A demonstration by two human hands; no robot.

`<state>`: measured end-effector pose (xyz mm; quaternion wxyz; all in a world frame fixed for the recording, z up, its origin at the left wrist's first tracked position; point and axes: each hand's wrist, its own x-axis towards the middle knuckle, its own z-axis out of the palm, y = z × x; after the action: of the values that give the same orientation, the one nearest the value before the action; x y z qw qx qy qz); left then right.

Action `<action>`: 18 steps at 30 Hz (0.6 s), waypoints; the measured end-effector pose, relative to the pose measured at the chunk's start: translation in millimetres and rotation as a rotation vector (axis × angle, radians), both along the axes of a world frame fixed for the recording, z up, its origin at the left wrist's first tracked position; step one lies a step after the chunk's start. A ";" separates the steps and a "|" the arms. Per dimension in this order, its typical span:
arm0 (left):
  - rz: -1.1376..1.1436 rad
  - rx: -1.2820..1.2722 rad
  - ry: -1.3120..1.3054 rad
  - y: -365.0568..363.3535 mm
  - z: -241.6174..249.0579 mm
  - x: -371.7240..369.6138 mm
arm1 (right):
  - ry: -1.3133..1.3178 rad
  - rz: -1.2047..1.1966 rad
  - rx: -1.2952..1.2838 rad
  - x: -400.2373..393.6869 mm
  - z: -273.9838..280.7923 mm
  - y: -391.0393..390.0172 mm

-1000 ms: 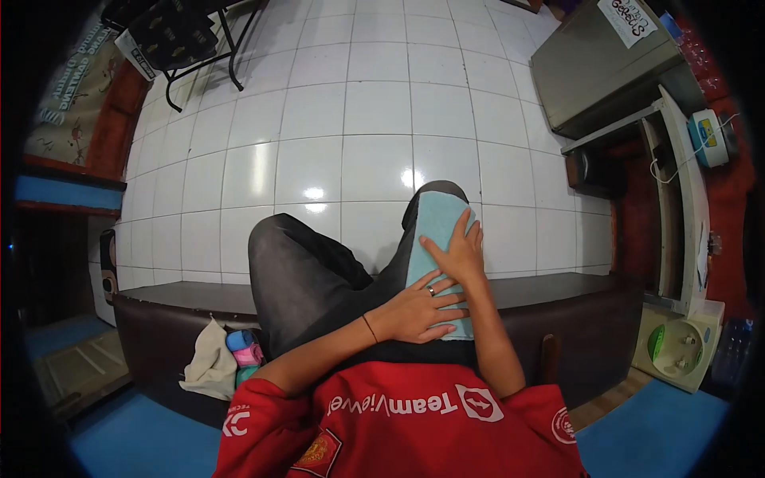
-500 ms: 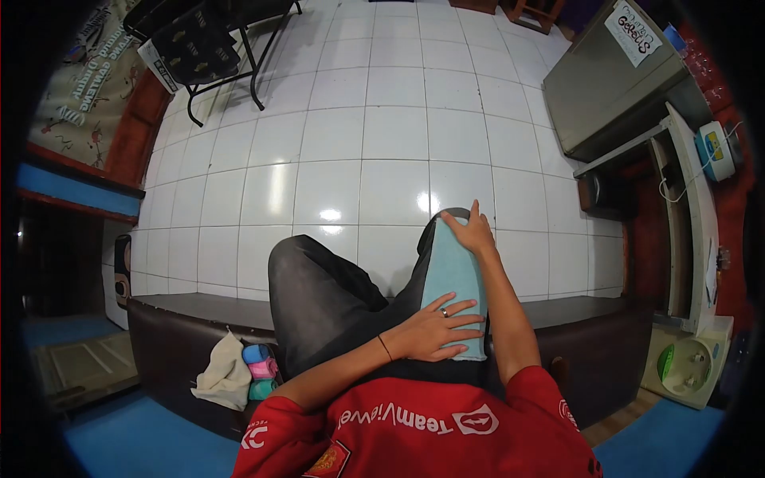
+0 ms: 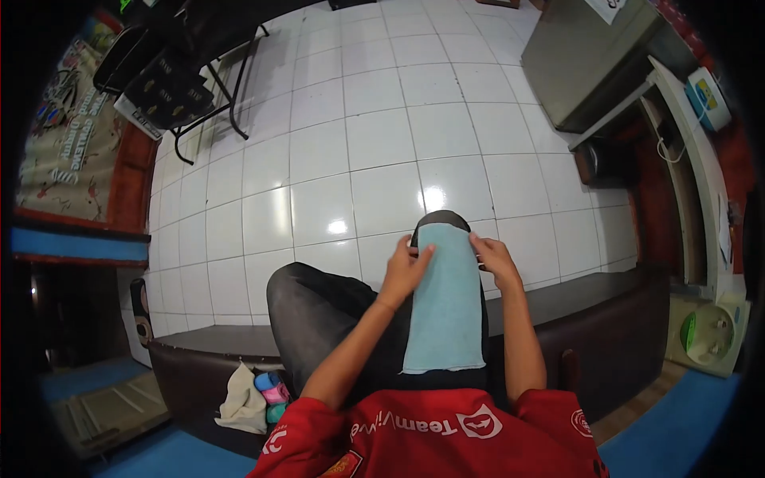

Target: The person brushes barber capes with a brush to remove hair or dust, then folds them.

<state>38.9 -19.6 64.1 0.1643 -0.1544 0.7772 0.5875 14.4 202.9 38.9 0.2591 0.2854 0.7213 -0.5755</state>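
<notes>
A light blue-green cloth lies as a long flat strip along my right thigh, from the knee to near my waist. My left hand is at its left edge near the knee, fingers bent, one digit resting over the cloth. At the far right corner, my right hand has its thumb and bent fingers round the edge. What the undersides of the fingers touch is hidden. To my left on the bench are a cream cloth and several small rolled cloths in blue, pink and green.
I sit on a dark brown bench above a white tiled floor. A black folding chair stands far left. A grey cabinet and a white shelf frame are on the right, with a pale green appliance below.
My left hand has lifted from flat on the near part of the cloth and moved forward to its left edge. My right hand has shifted to the right edge. The view has tilted slightly.
</notes>
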 end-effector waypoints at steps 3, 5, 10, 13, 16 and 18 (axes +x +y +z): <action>0.066 0.186 -0.189 -2.9 -14.6 -38.3 | 0.157 0.103 -0.087 6.0 -8.6 8.7; 0.030 0.299 -0.233 -10.4 -17.8 -54.4 | 0.207 0.022 -0.204 0.1 0.8 11.8; -0.002 0.489 -0.039 -16.8 36.0 -75.5 | 0.436 -0.067 -0.291 -21.8 65.9 10.3; -0.018 0.483 0.244 -18.9 84.9 -86.3 | 0.736 -0.127 -0.322 -28.7 121.6 2.8; -0.058 0.522 0.628 -22.7 149.8 -78.6 | 0.963 -0.043 -0.294 -20.4 184.1 -2.9; -0.105 0.486 0.744 -34.5 179.4 -68.0 | 1.002 -0.011 -0.303 -6.9 214.3 -3.1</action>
<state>-29.1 -54.1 243.5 -0.0654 0.1504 0.6296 0.7594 7.5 199.8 253.2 -0.0823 -0.0618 0.6637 -0.7409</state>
